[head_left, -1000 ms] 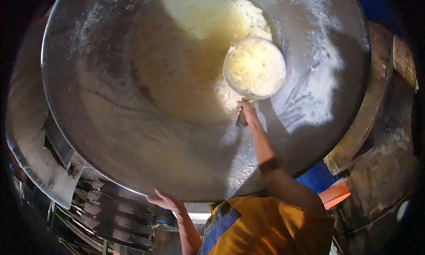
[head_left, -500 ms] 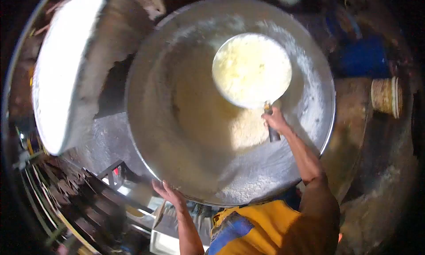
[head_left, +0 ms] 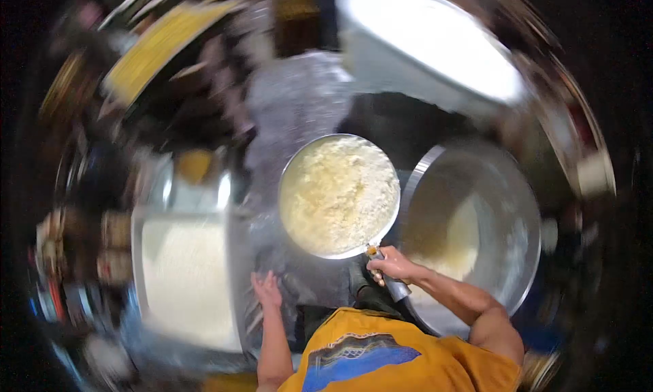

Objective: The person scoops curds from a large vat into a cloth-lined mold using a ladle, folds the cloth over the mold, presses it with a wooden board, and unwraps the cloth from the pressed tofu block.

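Observation:
My right hand (head_left: 394, 264) is closed around the dark handle of a round pan (head_left: 335, 256). A heap of pale yellowish, floury powder (head_left: 347, 191) fills the pan, which is held out in front of my body above the floor. To its right stands a large round metal vat (head_left: 510, 208), with more of the powder at its bottom. My left hand (head_left: 266, 290) is free, fingers apart, at the left of my body. Near it, a white rectangular bin (head_left: 138, 269) holds fine whitish powder; the hand appears apart from it.
A big white tub (head_left: 428, 69), bright and overexposed on top, stands beyond the vat. A yellow slatted or striped panel (head_left: 163, 48) is at the upper left. Grey floor (head_left: 289, 106) runs between bin and vat. The edges are blurred.
My view has turned left, so the vat now lies at the right. The filled pan has left the space over the vat, and my left hand has come off near the vat's rim.

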{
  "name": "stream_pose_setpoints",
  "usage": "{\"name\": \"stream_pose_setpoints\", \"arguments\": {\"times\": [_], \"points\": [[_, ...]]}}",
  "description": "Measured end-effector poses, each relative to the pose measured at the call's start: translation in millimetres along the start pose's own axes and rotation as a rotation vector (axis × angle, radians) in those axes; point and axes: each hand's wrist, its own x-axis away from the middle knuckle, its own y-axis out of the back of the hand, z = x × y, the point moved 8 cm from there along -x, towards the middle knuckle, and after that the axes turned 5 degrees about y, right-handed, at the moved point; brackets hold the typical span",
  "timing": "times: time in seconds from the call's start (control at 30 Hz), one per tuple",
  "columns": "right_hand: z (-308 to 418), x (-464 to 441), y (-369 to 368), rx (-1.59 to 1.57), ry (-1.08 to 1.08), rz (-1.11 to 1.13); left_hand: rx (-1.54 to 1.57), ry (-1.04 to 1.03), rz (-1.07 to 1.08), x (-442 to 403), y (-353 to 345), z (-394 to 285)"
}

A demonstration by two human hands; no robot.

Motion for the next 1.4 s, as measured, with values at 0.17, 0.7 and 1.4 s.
{"name": "stream_pose_setpoints", "arguments": {"times": [0.17,0.7,1.4], "points": [[-5,-48,-116,0.210,-0.086,0.412,0.758,0.064,-0.145,49,51,35],[-63,-197,-294,0.852,-0.107,0.650,0.951,0.044,-0.235,56,38,126],[79,-19,124,-0.866,0.437,-0.462,-0.261,0.100,-0.103,-1,-57,-49]]}}
